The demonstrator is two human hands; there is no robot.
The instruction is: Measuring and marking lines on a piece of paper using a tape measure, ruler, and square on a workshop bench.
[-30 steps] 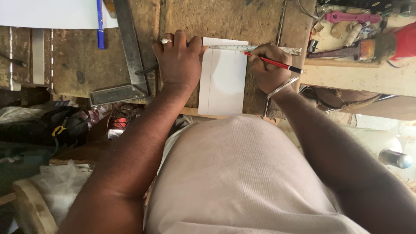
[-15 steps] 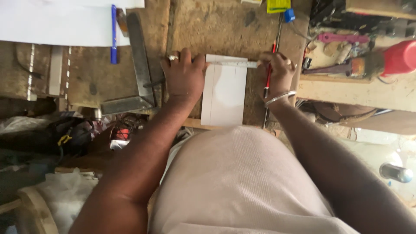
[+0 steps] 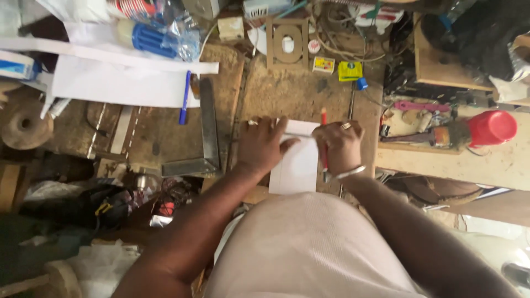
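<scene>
Workbench (image 3: 287, 94) bears white sheet (image 3: 298, 168) under left hand (image 3: 260, 146); right hand (image 3: 339, 148) grips red pencil (image 3: 324, 138).

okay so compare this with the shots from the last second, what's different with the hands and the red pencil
The right hand has turned the red pencil: a second ago it lay slanted across the top of the white sheet, now it stands nearly upright at the sheet's right edge. The hand kept its grip throughout. The left hand stays pressed flat on the sheet, and the steel square lies where it was.

the red pencil (image 3: 324, 138) in the right hand (image 3: 339, 146) has swung upright from slanting.
</scene>
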